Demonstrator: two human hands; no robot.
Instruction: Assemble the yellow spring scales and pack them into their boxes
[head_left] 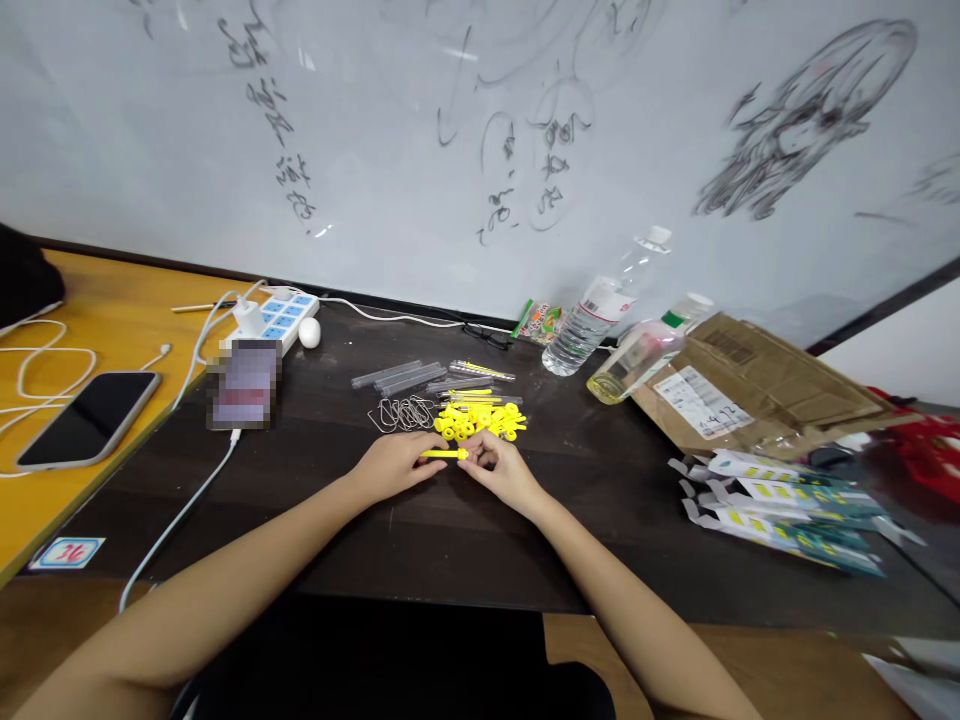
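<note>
Yellow plastic, a thin stick (444, 453), lies level between the two hands just above the dark table (465, 540). The left hand (395, 464) has its fingers closed round the stick's left part, and the right hand (501, 470) pinches at its right end, fingertips meeting the left hand's there. Both hands rest low at the middle of the table, wrists down.

Just beyond the fingers sits a heap of small yellow parts (480, 418), rings and short pegs tumbled together. To its left lie bent wire loops (403, 412), and behind them a few clear plastic tubes (409, 375), some with yellow inside.

Further back, against the scribbled whiteboard wall (480, 130), two clear bottles (600, 315) lean beside a torn cardboard box (750, 385). To the right of the hands lies a fan of printed packets (780, 510). On the left, a white power strip (279, 315) with a small white egg-shaped thing (310, 332) just beside it, a blurred patch near it, and a cable running down the table. A dark phone (90, 417) lies face up on the neighbouring orange desk (112, 300) among white cords.
</note>
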